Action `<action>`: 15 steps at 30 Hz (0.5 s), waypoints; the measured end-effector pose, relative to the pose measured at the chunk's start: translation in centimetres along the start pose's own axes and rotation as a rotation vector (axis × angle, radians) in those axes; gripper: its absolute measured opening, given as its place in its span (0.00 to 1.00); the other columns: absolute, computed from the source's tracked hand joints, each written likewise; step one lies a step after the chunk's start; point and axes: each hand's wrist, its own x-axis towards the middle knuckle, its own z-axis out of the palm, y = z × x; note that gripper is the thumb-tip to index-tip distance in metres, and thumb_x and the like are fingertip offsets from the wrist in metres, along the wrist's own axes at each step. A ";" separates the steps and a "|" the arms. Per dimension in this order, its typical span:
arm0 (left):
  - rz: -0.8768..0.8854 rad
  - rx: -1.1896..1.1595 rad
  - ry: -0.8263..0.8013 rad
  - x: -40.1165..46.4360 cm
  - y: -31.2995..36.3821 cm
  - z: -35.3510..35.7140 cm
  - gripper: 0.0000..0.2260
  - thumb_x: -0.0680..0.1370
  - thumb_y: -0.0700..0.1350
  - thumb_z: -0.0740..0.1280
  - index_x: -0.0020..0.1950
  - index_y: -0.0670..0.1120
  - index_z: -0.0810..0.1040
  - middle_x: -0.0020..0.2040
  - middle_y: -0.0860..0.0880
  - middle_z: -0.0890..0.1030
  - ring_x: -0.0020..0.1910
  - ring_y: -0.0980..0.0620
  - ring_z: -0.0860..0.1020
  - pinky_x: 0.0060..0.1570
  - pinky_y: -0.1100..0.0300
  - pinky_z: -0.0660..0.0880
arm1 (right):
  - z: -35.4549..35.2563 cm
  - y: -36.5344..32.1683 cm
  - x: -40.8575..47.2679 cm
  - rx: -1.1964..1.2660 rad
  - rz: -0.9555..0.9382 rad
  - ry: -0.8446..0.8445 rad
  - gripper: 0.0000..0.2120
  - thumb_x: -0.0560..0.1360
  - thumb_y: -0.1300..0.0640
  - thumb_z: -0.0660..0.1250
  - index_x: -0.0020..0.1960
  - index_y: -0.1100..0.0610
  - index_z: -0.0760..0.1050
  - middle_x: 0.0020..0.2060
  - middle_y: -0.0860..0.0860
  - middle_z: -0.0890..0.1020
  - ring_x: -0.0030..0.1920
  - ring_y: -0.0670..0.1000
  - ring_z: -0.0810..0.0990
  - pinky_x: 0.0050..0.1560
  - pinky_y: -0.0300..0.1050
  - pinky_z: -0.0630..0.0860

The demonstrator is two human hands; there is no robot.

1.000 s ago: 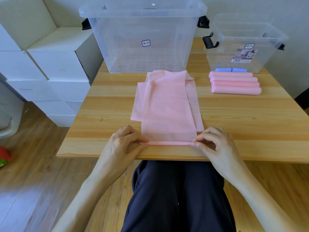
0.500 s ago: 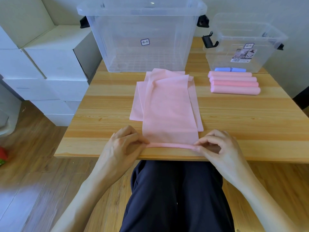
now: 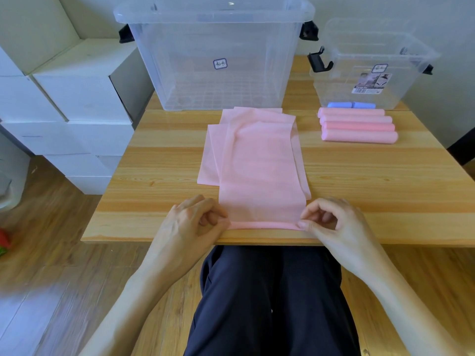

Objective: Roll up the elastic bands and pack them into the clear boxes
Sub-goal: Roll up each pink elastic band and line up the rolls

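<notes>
A flat pink elastic band (image 3: 259,160) lies lengthwise on the wooden table (image 3: 154,160), on top of other flat pink bands. Its near end is rolled into a thin tube (image 3: 264,225) by the table's front edge. My left hand (image 3: 195,222) pinches the tube's left end and my right hand (image 3: 331,222) pinches its right end. Several finished pink rolls (image 3: 357,125) lie side by side at the right, with blue rolls (image 3: 350,105) behind them. A large clear box (image 3: 216,55) stands at the back centre and a smaller clear box (image 3: 370,65) at the back right.
Stacked white cartons (image 3: 69,104) stand left of the table. My dark trousers (image 3: 270,299) show below the table's front edge. Bare wood shows left of the bands and at the front right.
The rolled tube at the band's near end has grown slightly thicker, and the band's far end has slid a little toward me. Both hands keep pinching the tube's ends.
</notes>
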 end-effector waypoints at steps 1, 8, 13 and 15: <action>0.013 0.007 0.013 0.0 -0.1 0.0 0.04 0.75 0.46 0.72 0.43 0.56 0.81 0.40 0.58 0.76 0.46 0.55 0.76 0.45 0.72 0.68 | 0.1 0.0 -0.1 -0.001 -0.019 0.014 0.06 0.70 0.51 0.74 0.37 0.44 0.79 0.36 0.41 0.78 0.45 0.42 0.72 0.55 0.51 0.69; 0.065 0.008 0.012 -0.7 -0.8 0.1 0.10 0.74 0.60 0.66 0.48 0.58 0.83 0.44 0.60 0.74 0.47 0.57 0.76 0.47 0.62 0.72 | 0.0 0.4 -0.7 0.000 -0.075 0.031 0.08 0.67 0.38 0.67 0.41 0.38 0.82 0.38 0.42 0.77 0.48 0.44 0.71 0.53 0.36 0.64; -0.023 -0.071 -0.007 -0.6 0.1 -0.1 0.02 0.76 0.54 0.70 0.43 0.59 0.82 0.42 0.57 0.75 0.44 0.55 0.75 0.43 0.69 0.70 | -0.5 -0.1 -1.1 0.058 -0.025 -0.042 0.11 0.71 0.40 0.65 0.43 0.44 0.82 0.41 0.44 0.77 0.47 0.44 0.72 0.46 0.31 0.66; -0.083 -0.150 -0.033 -0.6 0.7 -0.5 0.07 0.73 0.59 0.68 0.42 0.58 0.82 0.39 0.57 0.76 0.39 0.55 0.73 0.40 0.69 0.69 | -0.9 -0.4 -1.4 0.110 0.010 -0.084 0.09 0.73 0.43 0.66 0.43 0.46 0.82 0.40 0.45 0.77 0.43 0.42 0.72 0.42 0.30 0.66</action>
